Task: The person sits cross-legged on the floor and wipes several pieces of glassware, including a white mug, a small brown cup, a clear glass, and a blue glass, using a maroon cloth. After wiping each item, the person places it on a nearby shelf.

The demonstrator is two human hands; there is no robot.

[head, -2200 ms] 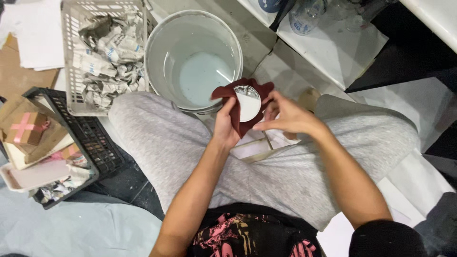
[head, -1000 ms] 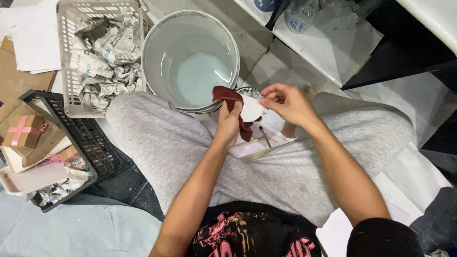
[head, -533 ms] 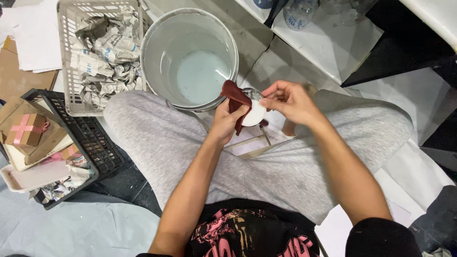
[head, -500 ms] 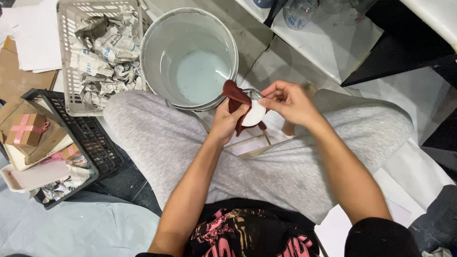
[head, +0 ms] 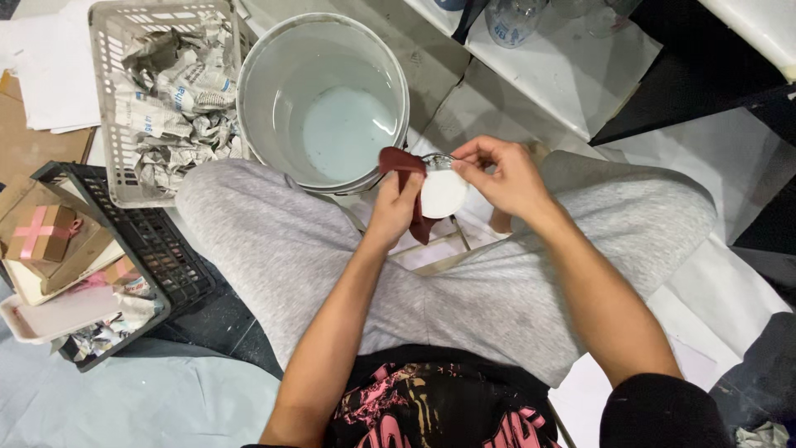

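Note:
I sit with my knees apart in grey trousers. My left hand (head: 394, 203) holds a dark red cloth (head: 408, 178) pressed against a small round white dish (head: 443, 192). My right hand (head: 502, 174) grips the dish by its right rim with fingers and thumb. Both hands meet over my lap, just in front of a white bucket (head: 259, 99) with a little pale water in the bottom. Part of the dish is hidden by the cloth and my fingers.
A grey plastic basket (head: 112, 124) of crumpled newspaper stands left of the bucket. A black crate (head: 153, 249) at my left holds a small box with a pink ribbon (head: 41, 232). Clear glassware (head: 510, 21) rests on a white sheet at the top.
The cloth, earlier spread wide around the dish, is now bunched on the dish's left side. My right hand has shifted its grip on the rim and the dish has turned.

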